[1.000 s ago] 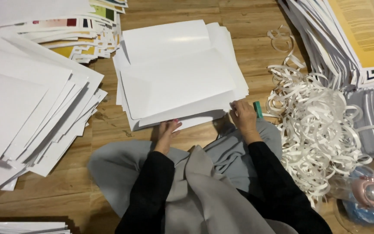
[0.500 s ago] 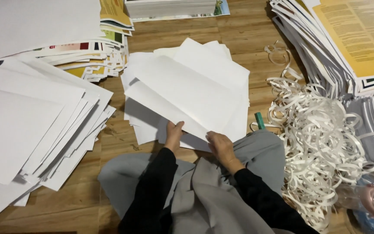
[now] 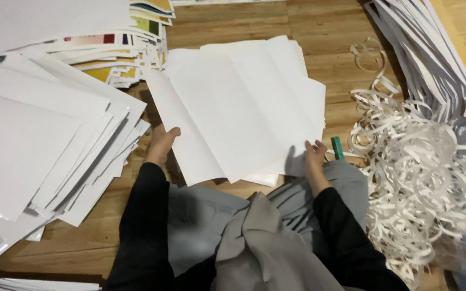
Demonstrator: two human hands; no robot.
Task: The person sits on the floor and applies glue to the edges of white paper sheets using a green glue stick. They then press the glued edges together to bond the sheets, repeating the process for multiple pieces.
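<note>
Kneeling on a wooden floor, a person in black sleeves and grey clothing is handling a loose stack of white sheets lying just in front of the knees. The left hand is gripping the stack's near left edge, thumb on top and fingers hidden underneath. The right hand is resting with fingers spread on the near right corner, pressing flat rather than gripping.

Half a second ago both hands were sitting close together at the middle of the stack's near edge, and the sheets were fanned at an angle. Now the hands are standing well apart, one at each near corner, and the sheets are lying squarer and more spread toward the left.

A small green tool is lying on the floor just beside the right hand. To the right, a tangled heap of white paper strips is spilling toward the near edge. Farther right, a slanting pile of printed sheets is showing its edges. On the left, a big sliding pile of white sheets is overlapping coloured printed pages at the far left.
</note>
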